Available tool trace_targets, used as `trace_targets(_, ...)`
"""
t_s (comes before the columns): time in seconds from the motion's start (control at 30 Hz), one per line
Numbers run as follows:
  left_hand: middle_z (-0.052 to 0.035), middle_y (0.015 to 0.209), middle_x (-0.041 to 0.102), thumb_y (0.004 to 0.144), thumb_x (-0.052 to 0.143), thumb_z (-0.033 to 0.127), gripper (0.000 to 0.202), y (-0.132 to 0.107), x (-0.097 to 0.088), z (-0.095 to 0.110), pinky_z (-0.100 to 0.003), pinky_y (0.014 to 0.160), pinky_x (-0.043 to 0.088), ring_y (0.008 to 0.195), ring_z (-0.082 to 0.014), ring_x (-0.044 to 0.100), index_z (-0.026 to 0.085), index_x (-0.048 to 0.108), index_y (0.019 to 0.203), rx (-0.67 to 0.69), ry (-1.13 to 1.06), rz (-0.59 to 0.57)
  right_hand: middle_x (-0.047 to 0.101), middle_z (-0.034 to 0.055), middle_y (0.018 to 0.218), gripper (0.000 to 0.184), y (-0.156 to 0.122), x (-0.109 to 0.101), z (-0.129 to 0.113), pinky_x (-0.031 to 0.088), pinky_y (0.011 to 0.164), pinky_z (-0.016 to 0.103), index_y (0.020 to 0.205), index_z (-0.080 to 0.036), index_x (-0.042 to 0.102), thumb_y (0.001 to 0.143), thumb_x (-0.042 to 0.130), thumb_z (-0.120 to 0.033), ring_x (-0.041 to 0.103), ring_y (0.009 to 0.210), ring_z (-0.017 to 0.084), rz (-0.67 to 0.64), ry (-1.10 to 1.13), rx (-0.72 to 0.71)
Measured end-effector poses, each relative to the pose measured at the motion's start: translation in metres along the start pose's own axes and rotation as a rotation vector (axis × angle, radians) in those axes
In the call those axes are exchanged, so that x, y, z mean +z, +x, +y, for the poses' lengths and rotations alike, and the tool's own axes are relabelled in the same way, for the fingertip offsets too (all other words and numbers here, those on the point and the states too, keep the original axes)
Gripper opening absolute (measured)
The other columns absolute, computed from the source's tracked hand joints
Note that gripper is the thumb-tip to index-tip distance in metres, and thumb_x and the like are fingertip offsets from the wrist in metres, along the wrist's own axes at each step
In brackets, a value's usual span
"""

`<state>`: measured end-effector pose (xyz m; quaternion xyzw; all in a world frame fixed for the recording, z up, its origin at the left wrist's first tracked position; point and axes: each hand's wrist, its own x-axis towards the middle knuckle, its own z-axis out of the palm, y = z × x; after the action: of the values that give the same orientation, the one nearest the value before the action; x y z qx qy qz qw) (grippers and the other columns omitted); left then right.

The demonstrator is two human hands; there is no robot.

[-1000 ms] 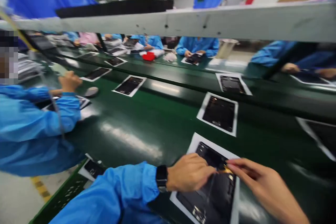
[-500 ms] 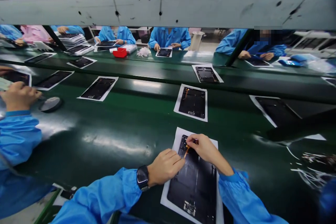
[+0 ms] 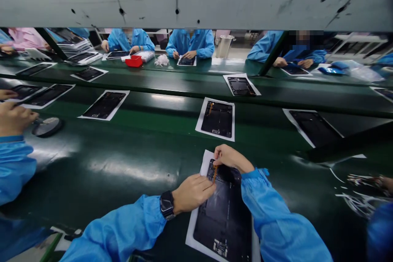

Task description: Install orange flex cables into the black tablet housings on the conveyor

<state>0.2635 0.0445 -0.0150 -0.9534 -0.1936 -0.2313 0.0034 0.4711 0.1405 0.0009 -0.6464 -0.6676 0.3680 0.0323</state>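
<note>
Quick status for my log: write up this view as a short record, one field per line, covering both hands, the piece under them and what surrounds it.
Left hand: at the lower end of an orange strip; grip unclear
Right hand: pinching the strip's upper end
Workpiece: dark panel on a white sheet
Left wrist: black watch
Surface: green bench
Ahead: second dark panel, also with an orange strip
Far left: co-worker's hand near a round object

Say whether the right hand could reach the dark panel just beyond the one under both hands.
Probably yes: that panel lies just past the right hand with nothing visible between them, though the hand is at the orange strip.
</note>
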Motion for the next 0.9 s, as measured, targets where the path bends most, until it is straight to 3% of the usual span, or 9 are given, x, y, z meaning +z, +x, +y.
trace_targets(0.1,-0.0059,0.090,0.066,0.101,0.040,0.013,0.018,-0.002,-0.003,-0.001,-0.028,0.069,0.048,0.084,-0.0149,0.063,0.010,0.056,0.110,0.000,-0.004,0.010,0.056,-0.0055,0.058,0.024,-0.001,-0.003,-0.001,0.030,0.052,0.022,0.068,-0.019,0.060,0.059,0.083,-0.020,0.052,0.056,0.011,-0.008,-0.062,0.026)
trace_targets(0.23,-0.0052,0.090,0.068,0.101,0.041,0.012,0.018,-0.003,-0.003,-0.003,-0.029,0.069,0.047,0.081,-0.0150,0.063,0.009,0.054,0.113,0.001,-0.025,0.039,0.059,-0.0043,0.072,0.031,-0.021,0.001,-0.002,0.029,0.055,0.024,0.083,-0.023,0.059,0.065,0.082,-0.029,0.055,0.065,0.014,0.063,-0.135,-0.014)
trace_targets(0.5,-0.0048,0.085,0.066,0.101,0.040,0.013,0.018,-0.004,-0.001,0.000,-0.029,0.070,0.047,0.079,-0.0150,0.062,0.010,0.056,0.109,-0.047,0.001,-0.017,0.060,-0.0024,0.081,0.027,-0.040,0.012,0.002,0.031,0.061,0.026,0.094,-0.025,0.054,0.077,0.074,-0.030,0.057,0.074,0.017,0.170,-0.197,-0.138)
trace_targets(0.6,-0.0072,0.096,0.067,0.101,0.042,0.014,0.016,-0.004,-0.001,0.000,-0.029,0.074,0.048,0.087,-0.0161,0.062,0.012,0.058,0.104,-0.053,0.004,-0.037,0.060,-0.0005,0.089,0.022,-0.045,0.016,0.003,0.034,0.066,0.027,0.098,-0.024,0.053,0.083,0.067,-0.030,0.057,0.079,0.017,0.216,-0.202,-0.178)
trace_targets(0.73,-0.0088,0.116,0.067,0.101,0.042,0.014,0.021,-0.006,0.002,0.000,-0.029,0.084,0.049,0.107,-0.0183,0.060,0.012,0.062,0.105,-0.026,-0.013,0.051,0.056,-0.0002,0.090,0.021,-0.048,0.019,0.010,0.036,0.069,0.028,0.101,-0.024,0.053,0.085,0.066,-0.030,0.056,0.080,0.018,0.256,-0.164,-0.220)
trace_targets(0.9,-0.0075,0.116,0.069,0.101,0.042,0.015,0.023,-0.008,0.006,-0.001,-0.029,0.082,0.052,0.106,-0.0176,0.063,0.013,0.065,0.104,0.005,-0.008,0.029,0.055,-0.0024,0.086,0.025,-0.042,0.011,0.014,0.037,0.068,0.027,0.099,-0.024,0.053,0.082,0.071,-0.027,0.056,0.077,0.017,0.178,-0.117,-0.234)
